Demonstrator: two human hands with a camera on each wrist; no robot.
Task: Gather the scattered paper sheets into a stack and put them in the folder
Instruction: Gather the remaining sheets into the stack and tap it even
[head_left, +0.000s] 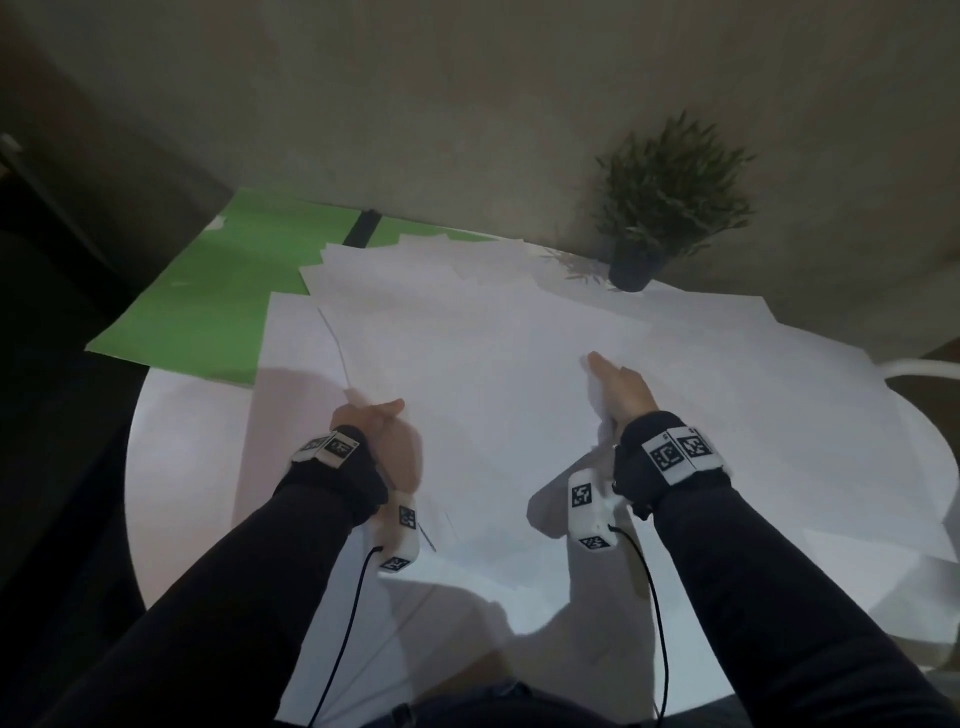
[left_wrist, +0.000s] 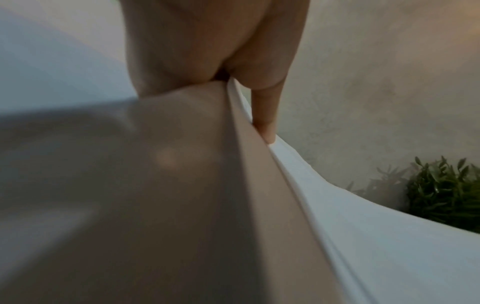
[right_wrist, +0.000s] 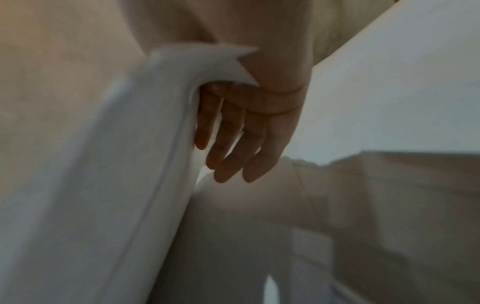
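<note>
White paper sheets (head_left: 493, 364) lie overlapping across a round white table (head_left: 176, 467). A bundle of them is lifted at its near edge. My left hand (head_left: 371, 415) pinches the bundle's left corner, thumb (left_wrist: 265, 115) on top of the sheets (left_wrist: 363, 236). My right hand (head_left: 621, 389) holds the right side, thumb on top. In the right wrist view its fingers (right_wrist: 233, 144) lie nearly straight under the sheets (right_wrist: 116, 185). The green folder (head_left: 218, 291) lies open at the back left, partly under the paper.
A small potted plant (head_left: 665, 202) stands at the back right against the wall, also seen as the plant (left_wrist: 446, 195) from the left wrist. More loose sheets (head_left: 779, 415) spread to the right, past the table's rim. A black strap (head_left: 361, 228) crosses the folder.
</note>
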